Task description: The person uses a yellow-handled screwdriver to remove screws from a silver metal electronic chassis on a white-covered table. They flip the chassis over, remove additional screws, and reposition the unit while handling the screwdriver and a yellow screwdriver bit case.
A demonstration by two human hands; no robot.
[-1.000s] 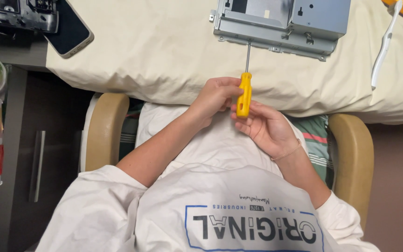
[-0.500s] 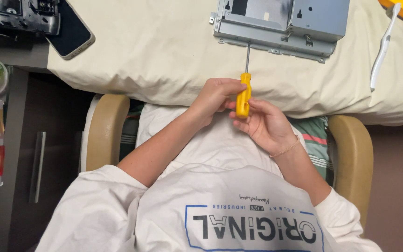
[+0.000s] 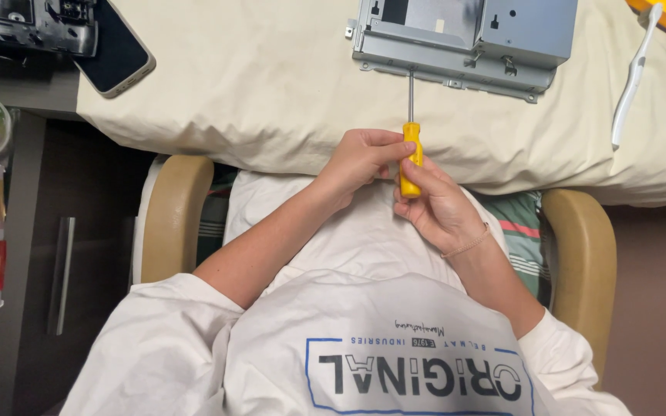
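From the head view, both hands meet on a yellow-handled screwdriver [image 3: 411,154] just over the near edge of a worktop [image 3: 271,85] covered in a cream cloth. The left hand [image 3: 362,160] wraps the upper part of the handle, its fingers curled and pressed together around it, thumb laid across the yellow grip. The right hand [image 3: 439,206] cups the lower end of the handle from below, its fingers closed on it; a thin bracelet [image 3: 468,245] sits at that wrist.

The screwdriver's metal shaft points away from the person, and its tip meets the near edge of a grey metal chassis [image 3: 464,38] lying toward the far edge of the worktop; whether the tip sits in a screw seems likely but is too small to tell.

A dark phone [image 3: 116,52] lies at the worktop's left edge, touching a black device [image 3: 32,23] at the far left corner. A white toothbrush [image 3: 632,77] lies near the right edge, well apart from the chassis. The person sits in a chair with tan armrests [image 3: 173,216].
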